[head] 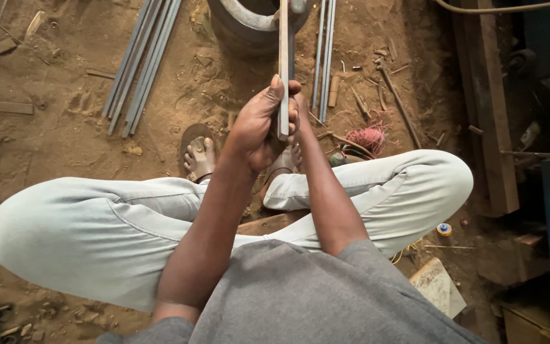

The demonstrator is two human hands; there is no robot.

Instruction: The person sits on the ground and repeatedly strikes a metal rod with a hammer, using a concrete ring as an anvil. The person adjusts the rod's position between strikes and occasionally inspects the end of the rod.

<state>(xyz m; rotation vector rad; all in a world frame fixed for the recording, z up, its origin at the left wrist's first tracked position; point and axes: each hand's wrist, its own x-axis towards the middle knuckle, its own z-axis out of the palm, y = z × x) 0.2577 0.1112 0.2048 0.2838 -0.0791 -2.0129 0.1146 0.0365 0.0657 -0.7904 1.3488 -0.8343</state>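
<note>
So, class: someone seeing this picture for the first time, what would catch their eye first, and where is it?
First, dead centre, the left hand and right hand clasped together around a flat metal bar that runs up to a round metal drum at the top edge. Next, the pale trousers of the crossed legs span the middle, and a bundle of grey rods lies on the dirt upper left.

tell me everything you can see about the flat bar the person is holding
The flat bar is a narrow, straight strip, pale and metal-looking. It points away from the person, its far end over the dark round drum, near the top edge. The left hand wraps its near end; the right hand sits behind it, mostly hidden.
</note>
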